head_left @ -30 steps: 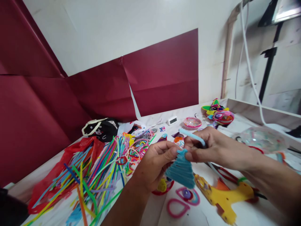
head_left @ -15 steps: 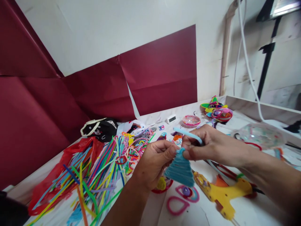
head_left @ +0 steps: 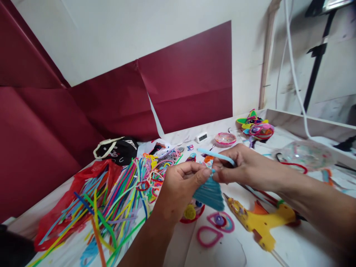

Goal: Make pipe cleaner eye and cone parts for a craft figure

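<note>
My left hand [head_left: 182, 183] pinches the upper left side of a blue triangle [head_left: 210, 194] made of pipe cleaner laid in close rows. At its tip, the fingers of my right hand [head_left: 237, 167] are closed on a light blue pipe cleaner [head_left: 215, 154], whose loose end sticks out to the left. Below the triangle lie a pink teardrop loop [head_left: 209, 237] and a pink eye-shaped piece [head_left: 221, 221] with a purple centre. A yellow hot glue gun [head_left: 263, 222] rests under my right forearm. Fingertips hide the exact join at the triangle's tip.
Many coloured pipe cleaners [head_left: 122, 207] spread over the left, partly on a red plastic bag [head_left: 78, 178]. Behind them sits a black pouch [head_left: 118, 152]. A small digital clock [head_left: 201, 137], a pink-rimmed bowl [head_left: 225, 139] and a colourful craft figure [head_left: 256, 126] stand at the back.
Both hands and the blue triangle have shifted slightly up and left in the view. The triangle tilts a little differently, and its tip is now more covered by fingers.
</note>
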Demonstrator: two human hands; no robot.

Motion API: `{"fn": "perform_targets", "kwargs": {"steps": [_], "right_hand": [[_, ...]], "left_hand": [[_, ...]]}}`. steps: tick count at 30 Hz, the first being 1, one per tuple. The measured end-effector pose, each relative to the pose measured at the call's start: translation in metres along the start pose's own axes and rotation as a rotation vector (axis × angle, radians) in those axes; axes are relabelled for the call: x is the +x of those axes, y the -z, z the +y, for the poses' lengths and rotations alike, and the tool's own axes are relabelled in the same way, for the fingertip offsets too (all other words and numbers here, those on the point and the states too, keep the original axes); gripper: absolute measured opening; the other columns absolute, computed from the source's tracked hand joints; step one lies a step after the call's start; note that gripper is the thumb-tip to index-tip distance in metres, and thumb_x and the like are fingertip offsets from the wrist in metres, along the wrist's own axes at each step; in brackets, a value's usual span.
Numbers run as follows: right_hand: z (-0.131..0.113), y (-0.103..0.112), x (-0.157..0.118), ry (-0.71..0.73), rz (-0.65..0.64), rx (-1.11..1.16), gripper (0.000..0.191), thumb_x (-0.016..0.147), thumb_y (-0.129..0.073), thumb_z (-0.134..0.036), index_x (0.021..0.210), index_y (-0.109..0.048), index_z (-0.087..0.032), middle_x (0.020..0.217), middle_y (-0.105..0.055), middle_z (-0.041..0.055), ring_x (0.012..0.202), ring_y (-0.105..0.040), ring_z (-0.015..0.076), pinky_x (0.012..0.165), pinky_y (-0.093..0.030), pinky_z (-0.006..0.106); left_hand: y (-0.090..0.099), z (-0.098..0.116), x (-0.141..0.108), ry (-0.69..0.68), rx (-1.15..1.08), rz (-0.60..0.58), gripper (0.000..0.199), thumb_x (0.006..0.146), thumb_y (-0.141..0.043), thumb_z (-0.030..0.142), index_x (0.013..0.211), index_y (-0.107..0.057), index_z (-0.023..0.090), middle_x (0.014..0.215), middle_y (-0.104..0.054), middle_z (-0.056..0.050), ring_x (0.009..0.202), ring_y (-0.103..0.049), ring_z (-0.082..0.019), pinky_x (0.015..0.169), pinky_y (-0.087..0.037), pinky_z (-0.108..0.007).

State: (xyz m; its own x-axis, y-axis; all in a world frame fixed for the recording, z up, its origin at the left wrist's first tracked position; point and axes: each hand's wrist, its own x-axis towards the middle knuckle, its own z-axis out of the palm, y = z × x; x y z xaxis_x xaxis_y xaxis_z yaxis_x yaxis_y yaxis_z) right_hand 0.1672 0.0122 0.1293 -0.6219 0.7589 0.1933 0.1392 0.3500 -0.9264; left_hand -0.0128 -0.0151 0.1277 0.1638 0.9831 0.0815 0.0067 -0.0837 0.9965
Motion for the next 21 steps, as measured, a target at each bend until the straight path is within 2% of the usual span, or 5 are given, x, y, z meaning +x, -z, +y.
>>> {"fn": "perform_targets", "kwargs": {"steps": [3, 9, 21], "right_hand": [[0.0009, -0.0005, 0.0007, -0.004, 0.009, -0.015, 0.027, 0.078, -0.055, -0.020, 0.057, -0.038, -0.019, 0.054, -0.029, -0.0069, 0.050, -0.024, 0.0078, 0.047, -0.019, 0.027], [0.0039, -0.0023, 0.0005, 0.002, 0.019, -0.017, 0.025, 0.077, -0.054, -0.019, 0.058, -0.038, -0.019, 0.056, -0.029, -0.0064, 0.051, -0.024, 0.0080, 0.047, -0.019, 0.027], [-0.0007, -0.0028, -0.0008, -0.001, -0.023, 0.020, 0.020, 0.080, -0.056, -0.026, 0.065, -0.046, -0.018, 0.060, -0.031, -0.0056, 0.053, -0.024, 0.0080, 0.047, -0.020, 0.025]], "left_hand": [[0.0007, -0.0015, -0.0007, -0.012, 0.078, -0.007, 0.021, 0.071, -0.071, 0.035, 0.073, -0.064, 0.014, 0.060, -0.059, 0.002, 0.050, -0.051, -0.005, 0.047, -0.039, -0.015], [-0.0029, -0.0007, -0.0041, -0.052, 0.091, -0.027, 0.018, 0.076, -0.066, 0.032, 0.076, -0.062, 0.014, 0.062, -0.058, 0.003, 0.054, -0.051, -0.005, 0.049, -0.039, -0.014], [-0.0052, -0.0033, -0.0062, -0.232, 0.435, 0.070, 0.018, 0.082, -0.056, 0.034, 0.078, -0.059, 0.016, 0.073, -0.061, -0.001, 0.059, -0.055, -0.009, 0.046, -0.039, -0.016]]}}
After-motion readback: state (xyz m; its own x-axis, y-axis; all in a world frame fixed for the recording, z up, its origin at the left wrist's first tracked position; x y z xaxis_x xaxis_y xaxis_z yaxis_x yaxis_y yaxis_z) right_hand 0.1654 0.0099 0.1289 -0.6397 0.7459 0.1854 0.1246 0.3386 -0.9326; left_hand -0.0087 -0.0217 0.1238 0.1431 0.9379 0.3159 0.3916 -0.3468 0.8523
